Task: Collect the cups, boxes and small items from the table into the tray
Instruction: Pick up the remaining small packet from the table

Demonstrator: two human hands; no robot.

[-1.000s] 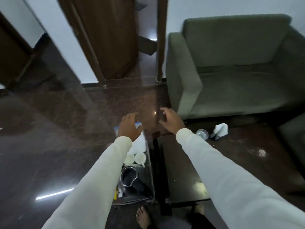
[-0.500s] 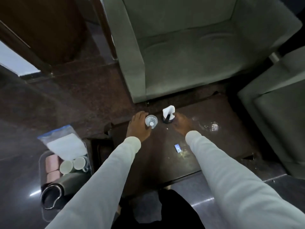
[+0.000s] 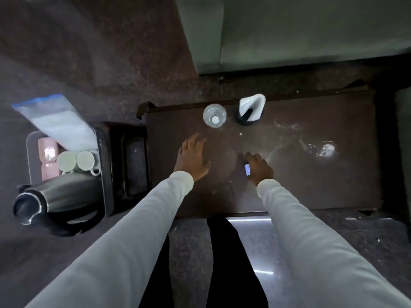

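Both white sleeves reach forward over the dark bench [image 3: 311, 185]. The right hand [image 3: 259, 167] lies on the bench with its fingers curled around a small blue-white sachet [image 3: 247, 169]; whether they really clamp it, I cannot tell. The left hand [image 3: 193, 157] rests flat, fingers apart and holding nothing. Farther on stand an upright clear glass [image 3: 214, 116] and, just to its right, a black holder with white napkins [image 3: 252, 108]. At the left, beside the bench, the tray [image 3: 104, 152] carries a steel kettle [image 3: 57, 198], two white cups [image 3: 76, 161], pink boxes [image 3: 47, 158] and a plastic bag [image 3: 55, 121].
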